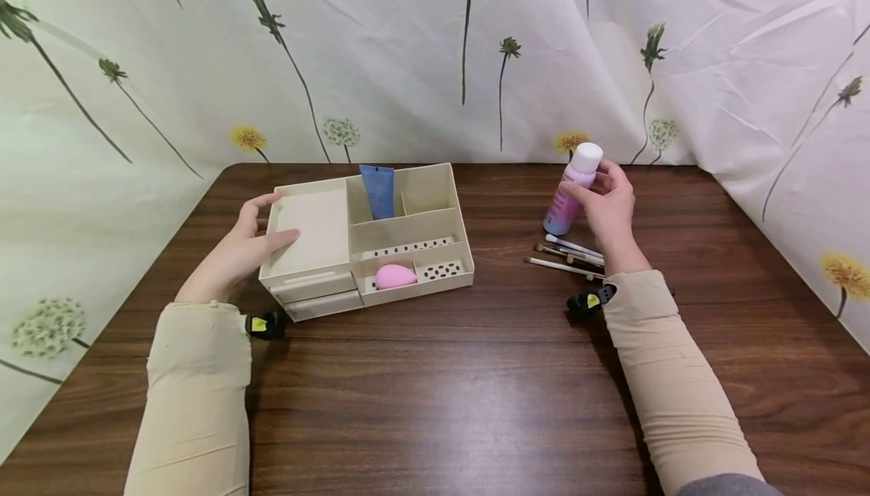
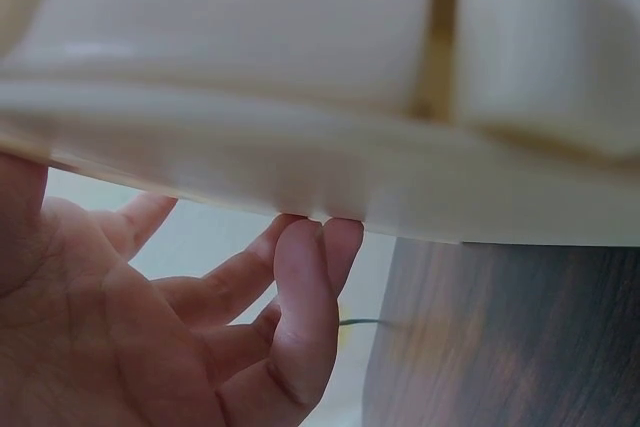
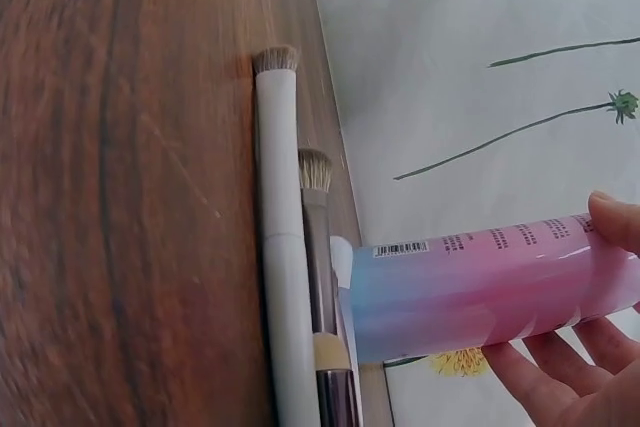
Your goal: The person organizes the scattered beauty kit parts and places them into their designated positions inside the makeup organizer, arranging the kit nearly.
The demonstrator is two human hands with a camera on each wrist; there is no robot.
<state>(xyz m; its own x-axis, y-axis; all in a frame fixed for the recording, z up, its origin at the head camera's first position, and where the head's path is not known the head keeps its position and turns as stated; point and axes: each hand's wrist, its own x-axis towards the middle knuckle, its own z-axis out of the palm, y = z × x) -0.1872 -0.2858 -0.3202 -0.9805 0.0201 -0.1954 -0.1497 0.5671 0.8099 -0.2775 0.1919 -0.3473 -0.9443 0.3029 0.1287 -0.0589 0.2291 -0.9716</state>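
Note:
A cream cosmetics organizer (image 1: 408,233) stands on the table, its left side gripped by my left hand (image 1: 238,243). The thumb lies over the flat top; in the left wrist view the fingertips (image 2: 305,247) press against the organizer's wall. Inside the compartments are a blue tube (image 1: 379,192), upright at the back, and a pink makeup sponge (image 1: 396,276) at the front. On the right, my right hand (image 1: 609,209) holds a pink-and-blue bottle (image 3: 470,282) with a white cap (image 1: 587,157), thumb and fingers round it. Whether its base touches the table I cannot tell.
Several makeup brushes (image 1: 567,256) lie on the brown wooden table (image 1: 435,390), just in front of the bottle and partly under the right wrist. Two drawers (image 1: 319,294) face forward at the organizer's left. A white flowered cloth (image 1: 408,50) hangs behind the table.

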